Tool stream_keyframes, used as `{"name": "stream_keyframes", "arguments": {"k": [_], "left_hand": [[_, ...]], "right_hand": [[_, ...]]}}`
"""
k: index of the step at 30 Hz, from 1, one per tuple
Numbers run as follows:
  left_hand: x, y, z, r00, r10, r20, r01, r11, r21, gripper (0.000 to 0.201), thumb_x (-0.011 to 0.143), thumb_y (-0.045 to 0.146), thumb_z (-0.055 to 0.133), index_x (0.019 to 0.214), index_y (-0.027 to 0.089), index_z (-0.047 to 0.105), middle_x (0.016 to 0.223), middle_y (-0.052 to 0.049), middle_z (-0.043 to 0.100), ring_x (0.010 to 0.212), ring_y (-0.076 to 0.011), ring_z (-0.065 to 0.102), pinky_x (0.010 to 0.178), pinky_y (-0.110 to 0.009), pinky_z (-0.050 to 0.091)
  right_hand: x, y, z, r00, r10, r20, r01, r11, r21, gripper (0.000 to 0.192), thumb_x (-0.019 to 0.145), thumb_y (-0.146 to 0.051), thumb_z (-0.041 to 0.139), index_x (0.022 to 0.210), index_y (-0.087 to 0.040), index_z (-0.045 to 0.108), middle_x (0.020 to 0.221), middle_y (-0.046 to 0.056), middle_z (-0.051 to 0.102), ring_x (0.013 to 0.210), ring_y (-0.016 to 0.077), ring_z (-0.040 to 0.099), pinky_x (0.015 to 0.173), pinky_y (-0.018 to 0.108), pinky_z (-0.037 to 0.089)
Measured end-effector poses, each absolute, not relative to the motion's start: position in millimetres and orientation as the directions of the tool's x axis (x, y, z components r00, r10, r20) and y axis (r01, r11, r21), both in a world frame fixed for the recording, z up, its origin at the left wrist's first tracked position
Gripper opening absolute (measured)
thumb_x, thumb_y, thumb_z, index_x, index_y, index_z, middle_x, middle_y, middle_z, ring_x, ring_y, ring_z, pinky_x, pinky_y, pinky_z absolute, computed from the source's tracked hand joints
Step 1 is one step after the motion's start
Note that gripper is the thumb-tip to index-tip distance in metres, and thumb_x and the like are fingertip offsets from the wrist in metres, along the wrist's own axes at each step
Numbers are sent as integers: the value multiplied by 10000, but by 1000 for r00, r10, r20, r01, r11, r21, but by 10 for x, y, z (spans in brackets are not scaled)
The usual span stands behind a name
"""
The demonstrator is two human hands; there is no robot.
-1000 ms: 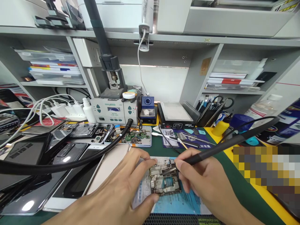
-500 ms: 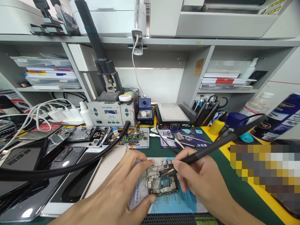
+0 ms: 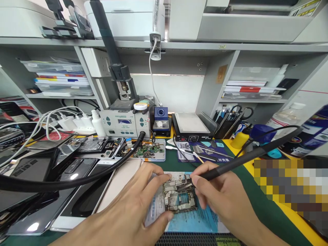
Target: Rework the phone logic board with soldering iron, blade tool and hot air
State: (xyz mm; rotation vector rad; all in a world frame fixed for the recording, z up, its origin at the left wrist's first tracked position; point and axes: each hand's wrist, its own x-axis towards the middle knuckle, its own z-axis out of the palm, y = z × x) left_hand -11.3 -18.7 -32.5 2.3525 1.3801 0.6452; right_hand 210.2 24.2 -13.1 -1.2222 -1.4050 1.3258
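A phone circuit board (image 3: 181,206) lies flat on a blue and white printed sheet (image 3: 187,225) in front of me. My left hand (image 3: 139,200) grips its left side, index fingertip at the upper corner and thumb at the lower one. In my right hand (image 3: 217,188) is a soldering iron (image 3: 235,160), held like a pen and slanting up to the right. Its flat metal tip meets the upper middle of the board, where fine contact is too small to make out. A thin black cable trails from the iron's rear end.
Phones and phone parts (image 3: 84,201) lie at left, crossed by a thick black hose (image 3: 97,179). Behind the board are a tray of small boards (image 3: 151,158), a hot-air station (image 3: 123,123), a heating plate (image 3: 192,124) and tweezers (image 3: 215,150). Bottles (image 3: 241,138) stand at right.
The whole view has shifted slightly, so everything appears a little further right. Both hands keep their holds, and the iron's tip stays at about the same part of the board.
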Motion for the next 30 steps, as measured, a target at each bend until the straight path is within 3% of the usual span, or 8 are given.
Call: {"name": "stream_keyframes", "arguments": {"k": [14,23,30], "left_hand": [[-117,-183,-326,437,878,196,720,-472,509,599,899,216,618,1430,315,359,1378,-85,412,1257,-251,539,1085,-435,512],[-113,-181,-298,434,886,164,741,-454,495,587,901,238,619,1419,323,358,1368,-72,404,1258,-247,526,1090,-437,511],[-103,-150,-295,436,880,189,737,-470,486,567,901,249,619,1411,295,376,1346,-75,421,1241,-249,532,1077,-429,516]], "right_hand": [[2106,249,-128,-242,968,-73,83,-54,-995,173,825,-269,768,749,-188,635,513,-71,528,454,95,506,470,205,418],[2129,252,-149,-245,968,-60,47,-50,-998,201,796,-267,755,685,-194,604,467,-88,490,409,64,424,442,196,338],[2111,242,-150,-200,979,-41,86,-25,-996,187,841,-321,726,751,-193,624,485,-74,501,429,79,435,423,199,293]]}}
